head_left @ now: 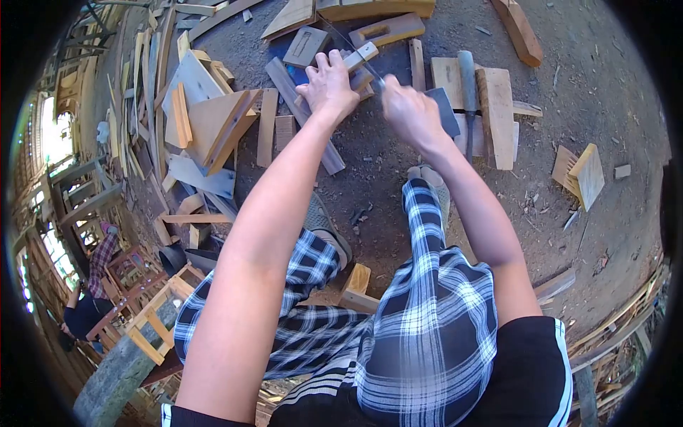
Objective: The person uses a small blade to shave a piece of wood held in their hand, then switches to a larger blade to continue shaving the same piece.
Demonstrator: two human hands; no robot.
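Note:
My left hand (329,87) presses down on a small pale wooden piece (361,55), its fingers bent and slightly apart. That piece lies across a longer board (329,153) on the ground. Just to the right, my right hand (413,112) is closed round the handle end of a thin saw, slightly blurred. The saw blade (350,44) shows almost edge-on as a narrow dark line, running up and left past the wooden piece. Most of the handle is hidden in my fist. Beyond my left hand are a grey slotted block (306,47) and a wooden block with a slot (388,30).
A chisel-like tool with a blue-grey handle (467,71) lies on wood blocks (496,117) at right. Stacked offcuts (213,128) stand at left. A comb-cut wooden piece (580,174) sits far right. Another person (89,306) is at the left edge, beside wooden frames (153,320).

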